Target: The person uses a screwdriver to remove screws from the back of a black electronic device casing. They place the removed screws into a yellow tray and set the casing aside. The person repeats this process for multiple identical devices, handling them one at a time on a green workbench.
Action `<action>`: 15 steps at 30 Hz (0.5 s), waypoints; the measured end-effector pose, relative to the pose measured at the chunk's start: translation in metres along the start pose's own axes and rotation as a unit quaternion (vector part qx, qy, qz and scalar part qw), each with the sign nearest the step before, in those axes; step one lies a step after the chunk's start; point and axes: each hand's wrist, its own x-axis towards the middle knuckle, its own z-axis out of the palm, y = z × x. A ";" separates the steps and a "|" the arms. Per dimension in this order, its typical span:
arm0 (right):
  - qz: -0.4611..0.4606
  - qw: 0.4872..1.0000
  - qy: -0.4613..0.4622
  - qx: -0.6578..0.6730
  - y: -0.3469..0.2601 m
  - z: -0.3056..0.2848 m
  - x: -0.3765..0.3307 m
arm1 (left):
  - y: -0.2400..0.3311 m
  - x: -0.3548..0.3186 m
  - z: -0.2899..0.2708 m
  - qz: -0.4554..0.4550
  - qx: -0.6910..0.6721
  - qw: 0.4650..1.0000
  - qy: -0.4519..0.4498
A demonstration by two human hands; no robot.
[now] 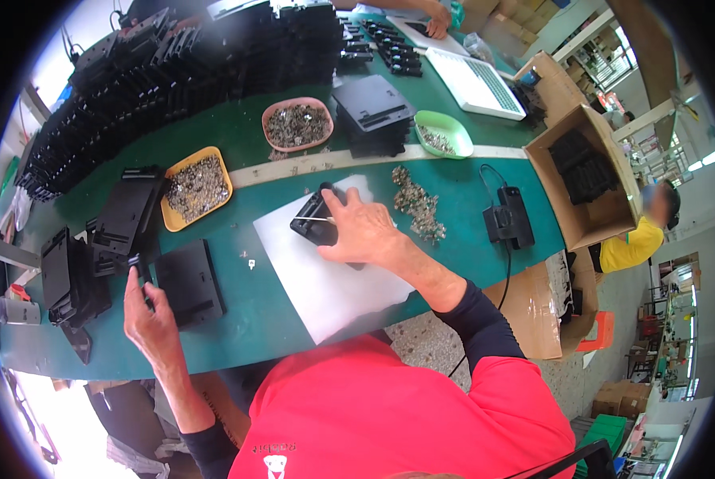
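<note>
Closest to the camera is the person's red shirt [389,415], filling the bottom edge, with both forearms reaching out over the green table [253,311].

Far left, there's a bunch of black plastic parts [70,279] lying loose near the table edge. The left hand [150,315] sits just right of them, fingers curled in and pinching a small black piece [138,267] at its fingertips, right beside a flat black plate [190,283] that lies on the table. Behind that is a yellow tray [198,188] full of small metal bits, and a long stacked row of black parts [174,72] runs along the back.

Moving over, a white sheet [325,279] lies in the middle of the table. On its top end is a black part [317,219], and the right hand [357,231] is pressed down over it, fingers closed around it, with a thin pale stick [313,219] poking out to the left. Behind are a pink tray [297,124] and a green tray [445,132], both with metal bits.

Right of the hand there's a loose pile of metal pieces [417,203], then a black box with a cable [509,215], then an open cardboard box [589,180] holding black parts.
</note>
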 end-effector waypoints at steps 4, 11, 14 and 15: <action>-0.039 0.998 0.047 0.031 0.009 -0.043 -0.003 | -0.022 0.005 -0.018 -0.118 -0.016 0.992 0.033; 0.093 0.980 0.165 -0.059 0.050 -0.132 0.090 | -0.003 0.011 -0.050 -0.186 -0.235 0.936 0.185; 0.153 0.973 0.137 -0.106 0.053 -0.147 0.129 | 0.019 0.003 -0.036 -0.205 -0.290 0.925 0.133; 0.156 0.972 0.135 -0.114 0.064 -0.141 0.144 | 0.029 0.001 -0.027 -0.208 -0.291 0.927 0.109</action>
